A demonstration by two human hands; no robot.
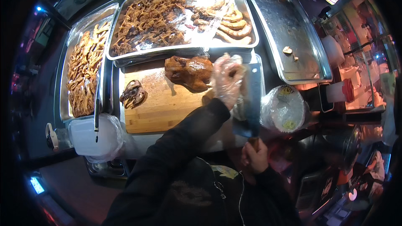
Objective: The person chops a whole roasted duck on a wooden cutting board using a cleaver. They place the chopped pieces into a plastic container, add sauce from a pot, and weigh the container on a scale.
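A bamboo cutting board [157,113] lies before me with a browned roast bird [188,70] at its upper right. My left hand [228,77], in a clear plastic glove, is beside the bird at the board's right end; its fingers are bunched, and whether they grip anything is unclear. The bare right hand [256,155] grips the wooden handle of a cleaver [252,100], whose broad blade stretches up past the glove and is slightly blurred. Near the board's left edge sits a dark piece of cut meat [133,94]. Part of another brown piece shows under my left wrist.
Behind the board stands a steel tray [185,50] of braised meat under plastic film. Another meat tray [64,100] with tongs [96,116] is at left. At right are a steel tray [298,66] with scraps and wrapped bowls [282,108]. Plastic containers [92,135] stand lower left.
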